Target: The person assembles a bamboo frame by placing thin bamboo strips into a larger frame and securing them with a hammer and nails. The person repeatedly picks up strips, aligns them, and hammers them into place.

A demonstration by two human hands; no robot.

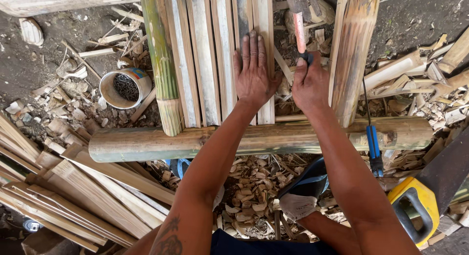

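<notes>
Left hand: my left hand [254, 72] is lying flat and open on the bamboo slats [215, 60], fingers spread, gripping nothing.
Right hand: my right hand [310, 84] is squeezing the hammer [299, 25] by its handle, just beside the slats.
Around: a tin of nails [126, 87] is sitting on the ground left of the green pole [159, 55].
In the way: a thick bamboo log [146, 143] is lying across under my arms.
Edges: a blue screwdriver [373, 147] and a yellow-handled saw [415, 206] are crowding the right side; chips are covering the ground.
</notes>
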